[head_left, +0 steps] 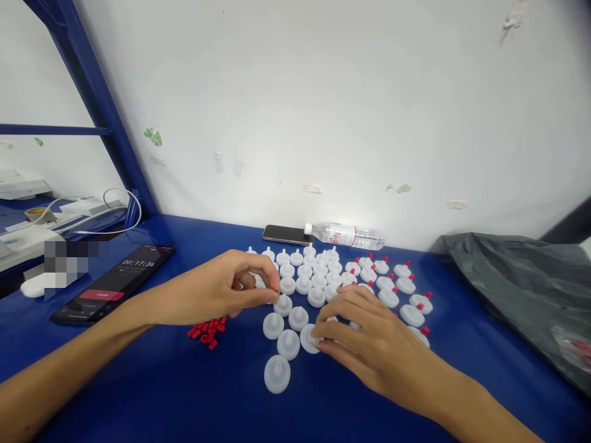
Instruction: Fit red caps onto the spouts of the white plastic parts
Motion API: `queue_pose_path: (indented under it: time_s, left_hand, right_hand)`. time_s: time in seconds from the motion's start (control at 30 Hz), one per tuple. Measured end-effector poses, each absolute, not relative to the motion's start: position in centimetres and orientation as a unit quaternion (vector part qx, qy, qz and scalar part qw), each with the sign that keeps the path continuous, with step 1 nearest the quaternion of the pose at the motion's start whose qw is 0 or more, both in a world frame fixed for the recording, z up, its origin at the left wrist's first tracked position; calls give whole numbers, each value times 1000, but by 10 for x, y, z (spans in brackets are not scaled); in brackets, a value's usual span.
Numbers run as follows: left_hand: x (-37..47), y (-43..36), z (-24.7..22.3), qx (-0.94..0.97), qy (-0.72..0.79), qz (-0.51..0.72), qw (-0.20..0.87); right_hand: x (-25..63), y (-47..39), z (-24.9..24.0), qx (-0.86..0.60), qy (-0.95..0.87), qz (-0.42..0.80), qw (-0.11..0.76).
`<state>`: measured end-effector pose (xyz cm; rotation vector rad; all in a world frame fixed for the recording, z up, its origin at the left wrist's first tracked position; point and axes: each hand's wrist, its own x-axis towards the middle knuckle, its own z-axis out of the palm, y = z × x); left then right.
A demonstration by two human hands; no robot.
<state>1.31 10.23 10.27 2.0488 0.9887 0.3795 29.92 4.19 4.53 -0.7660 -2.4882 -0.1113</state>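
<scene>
My right hand [369,332] is closed, thumb and fingers pinching the small nozzle of a white round plastic cap [308,339] that sits on the blue table. My left hand [235,286] has thumb and forefinger brought together just above another white nozzle cap [282,306]; whatever is between those fingertips is hidden. Several more white caps without red tips [288,343] stand around and beyond both hands. Below my left wrist lies a pile of small red tube-like tips [209,332]. To the right, several white caps bear red tips [412,315] on their nozzles.
Behind the caps a phone [287,234] and a clear plastic bottle [348,236] lie by the wall. A larger phone showing a timer [115,283] rests at left. A dark plastic bag [512,283] covers the right side. White cables [133,212] trail at far left.
</scene>
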Motion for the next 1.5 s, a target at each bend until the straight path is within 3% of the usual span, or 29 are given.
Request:
queue_pose_path:
  time_s: [0.23,0.47,1.0,1.23,1.33,1.5]
  left_hand:
    - [30,99,62,853,295,346,254]
    - [40,90,51,893,157,410,103]
    - [49,72,40,896,187,387,109]
    - [46,72,41,885,198,402,125]
    - [46,71,45,872,206,406,181]
    - [48,71,52,811,293,348,367]
  right_hand:
    - [299,38,43,-299,-911,-35,282]
    - [300,40,45,-332,-887,-70,313]
    - [290,37,47,-282,-877,-103,375]
    - [291,38,46,-271,-889,-112,353]
    - [290,39,45,-265,-885,-120,363]
    - [292,39,46,-255,-885,-121,371]
